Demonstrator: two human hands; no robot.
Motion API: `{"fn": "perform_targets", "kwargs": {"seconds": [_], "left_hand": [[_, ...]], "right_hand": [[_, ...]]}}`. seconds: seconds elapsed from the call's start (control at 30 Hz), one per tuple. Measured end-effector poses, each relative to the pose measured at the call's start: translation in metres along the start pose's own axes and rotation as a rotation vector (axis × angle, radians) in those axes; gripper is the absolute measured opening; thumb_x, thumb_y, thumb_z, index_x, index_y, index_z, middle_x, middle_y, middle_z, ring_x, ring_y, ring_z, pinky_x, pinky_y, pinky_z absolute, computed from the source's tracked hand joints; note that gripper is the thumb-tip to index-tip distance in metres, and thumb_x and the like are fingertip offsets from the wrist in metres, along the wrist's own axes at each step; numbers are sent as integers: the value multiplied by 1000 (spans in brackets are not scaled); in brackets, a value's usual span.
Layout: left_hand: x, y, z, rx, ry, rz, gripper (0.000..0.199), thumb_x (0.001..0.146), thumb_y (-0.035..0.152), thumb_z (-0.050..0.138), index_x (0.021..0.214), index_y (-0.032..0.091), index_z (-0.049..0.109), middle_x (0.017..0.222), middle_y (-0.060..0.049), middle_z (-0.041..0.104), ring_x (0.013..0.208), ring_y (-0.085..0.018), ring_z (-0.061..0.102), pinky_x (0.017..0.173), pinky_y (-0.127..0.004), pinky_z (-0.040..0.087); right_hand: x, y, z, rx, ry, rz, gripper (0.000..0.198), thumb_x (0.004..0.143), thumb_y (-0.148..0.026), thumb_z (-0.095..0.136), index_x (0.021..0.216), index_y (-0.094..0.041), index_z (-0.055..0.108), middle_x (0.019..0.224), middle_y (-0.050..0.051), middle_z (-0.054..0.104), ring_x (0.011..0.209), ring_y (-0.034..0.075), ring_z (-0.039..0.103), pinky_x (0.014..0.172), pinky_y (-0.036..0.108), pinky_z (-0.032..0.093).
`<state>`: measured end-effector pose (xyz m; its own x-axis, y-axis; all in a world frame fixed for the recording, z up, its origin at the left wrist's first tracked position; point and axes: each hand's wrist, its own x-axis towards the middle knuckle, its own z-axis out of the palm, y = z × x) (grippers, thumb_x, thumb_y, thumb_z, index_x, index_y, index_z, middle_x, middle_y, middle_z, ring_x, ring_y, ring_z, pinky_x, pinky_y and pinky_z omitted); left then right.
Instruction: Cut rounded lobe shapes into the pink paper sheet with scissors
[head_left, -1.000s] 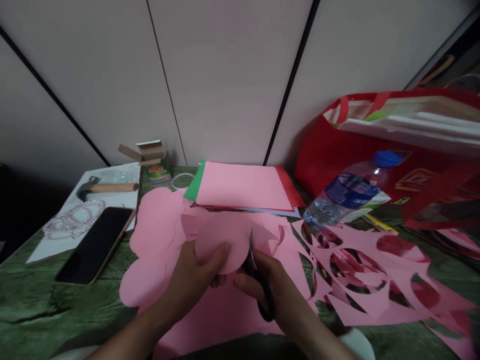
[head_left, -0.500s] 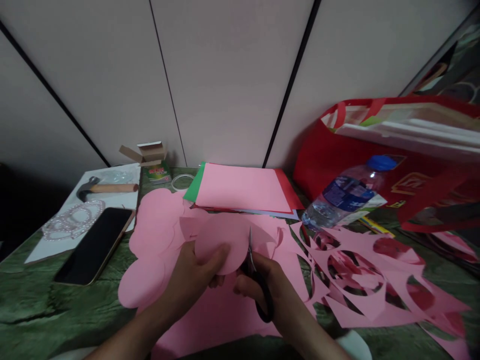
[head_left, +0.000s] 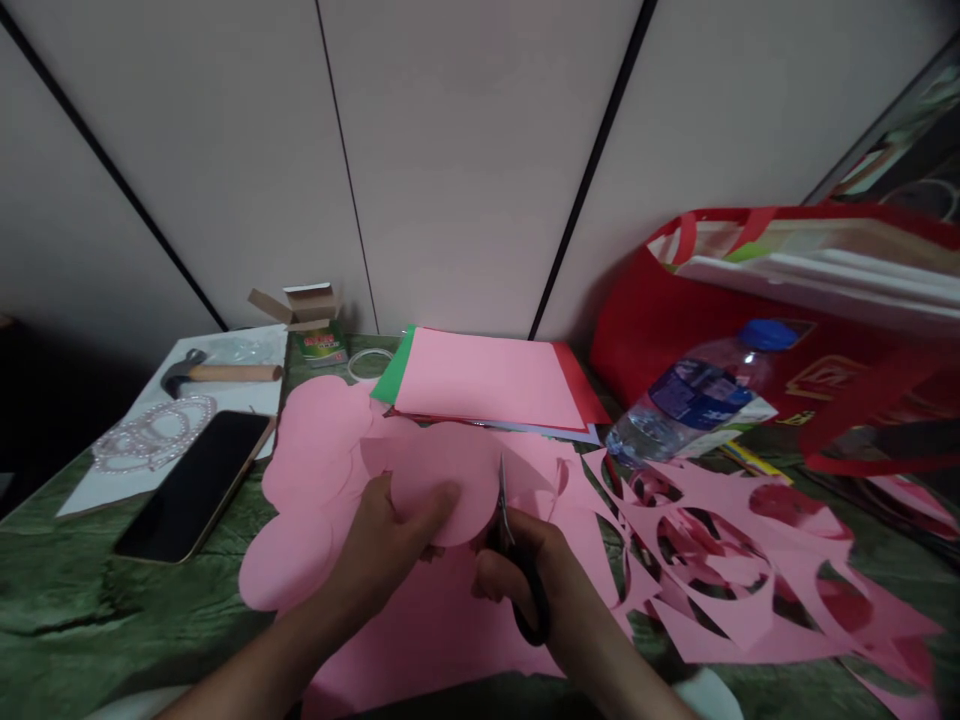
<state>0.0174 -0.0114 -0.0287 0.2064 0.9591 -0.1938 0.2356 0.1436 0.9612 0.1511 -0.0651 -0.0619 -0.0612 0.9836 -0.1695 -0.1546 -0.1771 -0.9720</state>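
My left hand (head_left: 409, 530) pinches a rounded piece of pink paper (head_left: 465, 465), thumb on top and fingers beneath it. At its right edge are the blades of black-handled scissors (head_left: 504, 500), which my right hand (head_left: 529, 570) grips through the handle loops. The blades point away from me, touching the paper's rim. Under both hands lie larger pink sheets (head_left: 420, 650). To the left, several cut pink rounded shapes (head_left: 289, 555) overlap one another. Pink offcuts with round holes (head_left: 720, 590) are heaped on the right.
Behind the hands rests a stack of coloured paper (head_left: 487, 375). A phone (head_left: 195, 485), hammer (head_left: 225, 373), bead strings (head_left: 154, 435) and small opened box (head_left: 322, 335) are on the left. A water bottle (head_left: 690, 395) leans by a red bag (head_left: 637, 300) at right.
The view has shifted slightly. Both hands keep nearly the same place, with the pink paper and the scissors still held; the scissor blades look slightly closer together.
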Motion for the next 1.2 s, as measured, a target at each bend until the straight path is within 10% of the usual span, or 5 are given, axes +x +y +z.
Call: {"fn": "perform_targets", "kwargs": {"seconds": [0.6,0.9,1.2], "left_hand": [[-2,3,0,66,-53,78,45,78,34,47,37,17,50,34,1,49,39,-12,50,46,-22,40],[0,-8,5,-265,-175,64,43,82,42,42,50,15,54,36,2,51,28,-10,45,35,-22,35],[-6,1,8,106,-7,-77,41,68,33,57,35,17,40,28,6,36,28,-6,34,33,-19,27]], "right_hand": [[0,-6,6,66,34,35,18,64,-28,61,58,-16,48,43,-7,42,41,8,41,44,23,35],[0,3,9,100,40,14,23,66,-35,62,64,-16,49,46,-7,43,42,8,40,46,23,39],[1,4,6,30,11,-16,13,68,-25,60,66,-14,53,50,-4,49,48,10,45,47,22,33]]}}
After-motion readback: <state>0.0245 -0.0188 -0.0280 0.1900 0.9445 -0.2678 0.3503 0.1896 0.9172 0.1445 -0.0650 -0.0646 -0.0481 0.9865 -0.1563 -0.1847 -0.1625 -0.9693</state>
